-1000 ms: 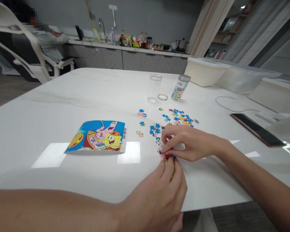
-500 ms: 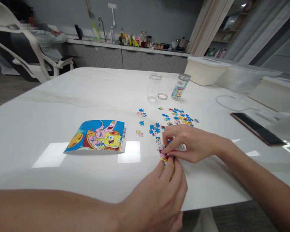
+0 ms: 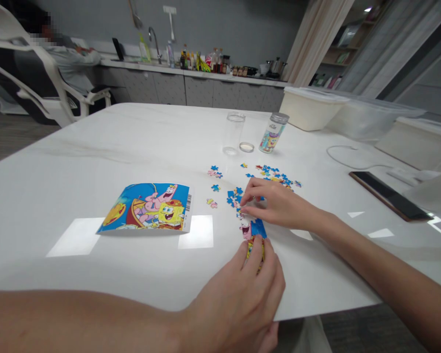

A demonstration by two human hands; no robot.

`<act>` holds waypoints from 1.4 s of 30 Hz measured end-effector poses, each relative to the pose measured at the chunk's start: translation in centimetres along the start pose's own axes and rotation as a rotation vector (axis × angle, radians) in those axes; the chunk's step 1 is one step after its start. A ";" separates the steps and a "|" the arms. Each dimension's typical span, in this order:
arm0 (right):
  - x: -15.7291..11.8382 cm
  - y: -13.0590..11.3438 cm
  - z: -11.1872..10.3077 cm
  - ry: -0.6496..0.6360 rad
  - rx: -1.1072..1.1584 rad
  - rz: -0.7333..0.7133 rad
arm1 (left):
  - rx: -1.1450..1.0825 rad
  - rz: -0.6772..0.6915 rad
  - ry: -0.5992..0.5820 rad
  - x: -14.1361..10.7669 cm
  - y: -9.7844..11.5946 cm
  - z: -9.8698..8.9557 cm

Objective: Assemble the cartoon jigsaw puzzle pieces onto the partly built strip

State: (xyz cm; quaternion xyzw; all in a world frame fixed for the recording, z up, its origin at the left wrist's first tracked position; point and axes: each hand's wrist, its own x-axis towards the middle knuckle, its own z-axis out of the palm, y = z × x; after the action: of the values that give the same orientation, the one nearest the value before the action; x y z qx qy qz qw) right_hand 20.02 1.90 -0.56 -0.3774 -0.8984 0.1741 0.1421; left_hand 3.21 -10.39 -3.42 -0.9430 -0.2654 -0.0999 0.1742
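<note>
A partly joined jigsaw puzzle (image 3: 257, 229) lies near the table's front edge, showing a pink face, blue ground and a yellow figure. My left hand (image 3: 248, 289) rests over its near part with bent fingers pressing on it, hiding some of it. Just beyond the joined part, my right hand (image 3: 270, 203) has thumb and forefinger closed at a small jigsaw piece (image 3: 238, 214), mostly covered by the fingertips. Loose blue pieces (image 3: 231, 198) lie beside that hand, and a larger pile of pieces (image 3: 279, 177) lies behind it. The picture sheet (image 3: 150, 206) is flat to the left.
Behind the pieces stand an open clear jar (image 3: 233, 135), its ring lid (image 3: 246, 147) and a closed printed jar (image 3: 274, 133). A phone (image 3: 389, 196), a white cable (image 3: 356, 164) and plastic bins (image 3: 312, 108) occupy the right side. A person sits beyond the table, far left.
My right hand has moved away from the joined puzzle, slightly up and left to a loose piece, uncovering a blue part. My left hand stays on the puzzle.
</note>
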 end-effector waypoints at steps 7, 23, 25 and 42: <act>0.1 0.0 0.4 -0.060 0.062 0.040 | 0.013 -0.005 -0.013 0.2 -0.1 -0.2; 0.5 0.3 0.1 -0.068 0.374 0.163 | 0.005 -0.006 -0.036 0.2 0.1 -0.4; 0.5 0.3 0.1 -0.073 0.369 0.174 | 0.011 -0.002 -0.035 0.1 0.0 -0.3; 0.4 0.8 0.6 -0.028 0.365 0.131 | -0.002 0.027 -0.031 0.2 -0.1 -0.6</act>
State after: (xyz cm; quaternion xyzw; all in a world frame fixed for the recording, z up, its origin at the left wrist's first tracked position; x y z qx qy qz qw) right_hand 20.01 2.57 -1.40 -0.4006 -0.8272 0.3482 0.1843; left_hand 3.27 -10.40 -2.81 -0.9480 -0.2554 -0.0831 0.1706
